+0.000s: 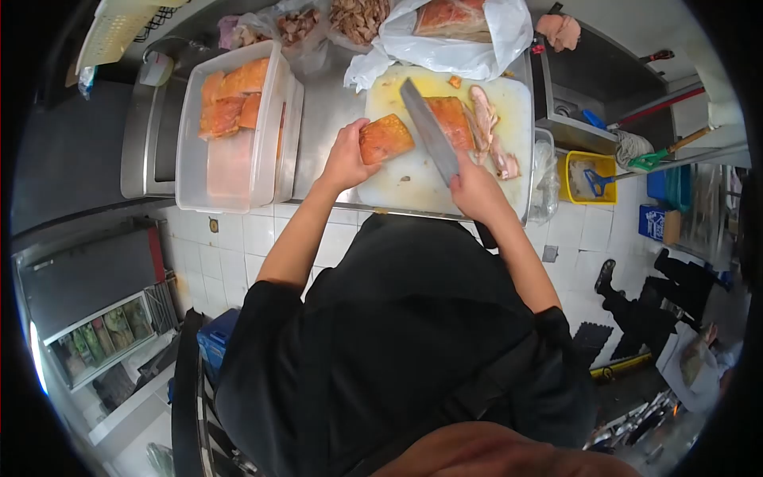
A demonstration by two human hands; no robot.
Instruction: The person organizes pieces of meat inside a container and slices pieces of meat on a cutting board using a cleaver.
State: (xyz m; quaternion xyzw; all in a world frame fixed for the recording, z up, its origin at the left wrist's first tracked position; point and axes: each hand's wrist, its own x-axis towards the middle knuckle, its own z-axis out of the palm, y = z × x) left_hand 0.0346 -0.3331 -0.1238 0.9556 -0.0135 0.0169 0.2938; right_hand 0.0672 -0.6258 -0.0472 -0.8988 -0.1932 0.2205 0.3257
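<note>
My left hand (347, 157) grips an orange-brown block of meat (386, 138) at the left side of the white cutting board (405, 195). In my right hand (477, 189) is the handle of a large knife (427, 123), its blade pointing up and left across the board. Just right of the blade lies a second orange piece (450, 119), with pale trimmed strips (482, 111) beside it. A gap separates the blade from the block in my left hand.
A clear plastic container (238, 171) with orange meat pieces stands left of the board. Behind it are a white plastic bag (509, 40) with a large piece and bags of scraps (358, 20). A yellow bucket (590, 193) is at right; another person (660, 306) is lower right.
</note>
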